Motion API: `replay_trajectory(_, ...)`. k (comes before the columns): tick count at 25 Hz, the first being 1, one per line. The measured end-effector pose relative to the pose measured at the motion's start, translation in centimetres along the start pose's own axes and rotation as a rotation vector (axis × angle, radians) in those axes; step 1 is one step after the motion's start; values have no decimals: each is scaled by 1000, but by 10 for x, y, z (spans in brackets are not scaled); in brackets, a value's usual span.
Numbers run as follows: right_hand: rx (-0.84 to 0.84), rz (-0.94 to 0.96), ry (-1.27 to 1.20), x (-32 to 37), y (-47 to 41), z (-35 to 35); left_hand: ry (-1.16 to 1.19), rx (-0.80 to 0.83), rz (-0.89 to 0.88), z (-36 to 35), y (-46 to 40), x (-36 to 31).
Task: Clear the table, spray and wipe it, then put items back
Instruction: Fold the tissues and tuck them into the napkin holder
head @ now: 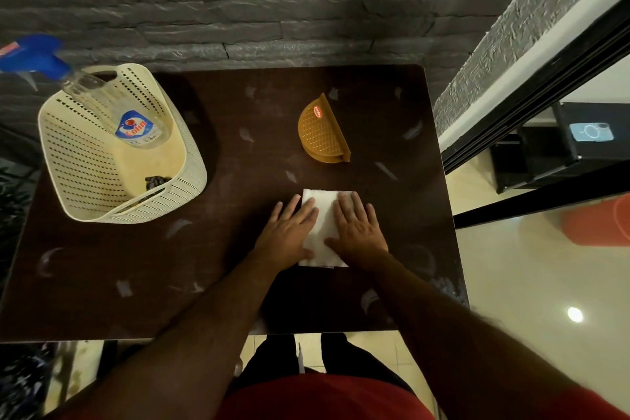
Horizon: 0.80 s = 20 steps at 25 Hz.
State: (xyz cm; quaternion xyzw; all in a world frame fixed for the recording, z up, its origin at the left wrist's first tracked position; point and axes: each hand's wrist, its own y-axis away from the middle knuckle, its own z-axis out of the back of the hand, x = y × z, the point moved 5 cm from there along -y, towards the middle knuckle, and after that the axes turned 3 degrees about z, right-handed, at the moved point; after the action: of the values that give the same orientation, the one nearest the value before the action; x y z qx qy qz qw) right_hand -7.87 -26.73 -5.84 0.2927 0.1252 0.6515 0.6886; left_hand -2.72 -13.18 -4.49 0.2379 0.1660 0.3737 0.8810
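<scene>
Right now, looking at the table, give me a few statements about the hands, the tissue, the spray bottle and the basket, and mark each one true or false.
1. Both hands lie flat on the white tissue. True: the left hand and right hand press it with straight fingers.
2. The spray bottle stands on the bare table. False: it leans inside the cream basket.
3. The orange napkin holder sits beyond the tissue, nearer the wall. True.
4. The napkin holder is full of tissues. False: none show in it.
5. The basket is on the person's left side of the table. True.
</scene>
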Motion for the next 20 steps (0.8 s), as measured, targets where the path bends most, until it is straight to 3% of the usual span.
replay_trajectory(5,-60,32,20,8,3,7,3,-27,-36,7,-3,-2)
replay_trajectory(12,61,19,-20,5,4,-1,-22,60,-32,-3,-5,-3)
replay_trajectory(15,-102,8,-26,8,5,11,71,-27,-14,9,-1,-3)
replay_trajectory(18,-375,-144,-208,-7,15,25,413,-243,328,19,2,12)
replay_trajectory(20,-382,-314,-441,-25,17,21,635,-263,607,14,4,17)
